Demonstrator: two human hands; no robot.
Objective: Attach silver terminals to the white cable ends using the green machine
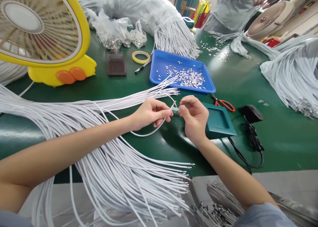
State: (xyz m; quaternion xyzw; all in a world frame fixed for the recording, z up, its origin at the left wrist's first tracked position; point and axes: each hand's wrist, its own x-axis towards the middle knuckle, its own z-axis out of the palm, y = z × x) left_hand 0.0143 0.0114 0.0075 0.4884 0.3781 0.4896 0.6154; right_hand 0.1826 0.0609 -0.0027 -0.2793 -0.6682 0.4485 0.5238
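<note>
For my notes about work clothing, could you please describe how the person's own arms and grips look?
The left grip and right grip are bare and ungloved. The left forearm and right forearm are slender and uncovered. Greyish-blue fabric sleeves show at the bottom edge; no markings are visible.

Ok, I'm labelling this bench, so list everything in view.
Tray: one, blue, centre
Bags: several, clear, back
Metal bits: many, silvery, tray, bags
Tape: one, yellow, beside tray
Pen: one, black, beside tray
Blurred block: one, brown, beside tape
Scissors: one, red-handled, near tray
Box: one, green, right
Adapter: one, black, right
Fans: two, yellow/beige, left/right
Cables: many, white, across green table
Co-worker: one, grey top, back
Left hand: one, bare, holding cable
Right hand: one, bare, nearby
</note>
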